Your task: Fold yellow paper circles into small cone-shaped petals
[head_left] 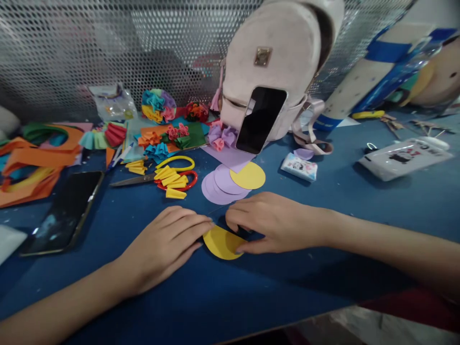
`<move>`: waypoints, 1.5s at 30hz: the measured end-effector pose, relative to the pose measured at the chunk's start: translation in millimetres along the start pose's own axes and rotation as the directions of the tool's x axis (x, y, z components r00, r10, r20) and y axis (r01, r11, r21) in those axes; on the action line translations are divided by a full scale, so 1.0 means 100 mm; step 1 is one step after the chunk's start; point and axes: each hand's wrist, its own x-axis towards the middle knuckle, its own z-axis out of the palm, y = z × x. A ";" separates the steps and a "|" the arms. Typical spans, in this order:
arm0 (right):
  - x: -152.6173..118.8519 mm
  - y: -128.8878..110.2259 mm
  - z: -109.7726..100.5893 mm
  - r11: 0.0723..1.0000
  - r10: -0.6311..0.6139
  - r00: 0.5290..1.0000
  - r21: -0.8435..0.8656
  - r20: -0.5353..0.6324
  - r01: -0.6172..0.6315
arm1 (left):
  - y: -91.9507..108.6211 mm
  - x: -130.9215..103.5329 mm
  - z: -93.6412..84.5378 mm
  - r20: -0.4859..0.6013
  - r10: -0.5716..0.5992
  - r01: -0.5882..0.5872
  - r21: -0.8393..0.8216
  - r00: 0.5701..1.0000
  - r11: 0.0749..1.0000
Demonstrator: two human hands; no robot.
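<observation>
A yellow paper half circle (220, 243), apparently a folded disc, lies on the blue table just in front of me. At its left corner are the fingertips of my left hand (167, 242), fingers close together and thumb below. My right hand (266, 221) bends over the other end, its thumb on the right corner and its fingers curled near the upper edge. The far edge of the paper is partly hidden by my right fingers. Just beyond my hands lie overlapping purple paper discs (212, 188) and a flat yellow disc (253, 176).
Scissors (138, 180) lie under folded yellow pieces (170, 176). A dark phone (66, 211) lies left; another phone (261, 120) leans on a pale backpack (273, 52). Paper flowers (158, 103), orange scraps (32, 167), a tissue pack (299, 166) and a clear pouch (406, 155) surround the workspace.
</observation>
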 end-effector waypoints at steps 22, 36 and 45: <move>0.12 -0.05 0.00 0.892 0.203 0.896 0.451 -0.395 -0.004 | -0.01 0.16 -0.01 -0.165 -0.598 0.357 -0.669 0.784 0.652; 0.19 -0.07 0.42 0.878 0.160 0.639 0.405 -0.753 0.257 | 0.09 0.14 0.04 0.113 -0.729 0.240 -0.968 0.675 0.071; 0.20 -0.05 0.44 0.901 0.146 0.604 0.358 -0.784 0.247 | 0.08 0.14 0.05 0.085 -0.719 0.195 -0.978 0.690 0.072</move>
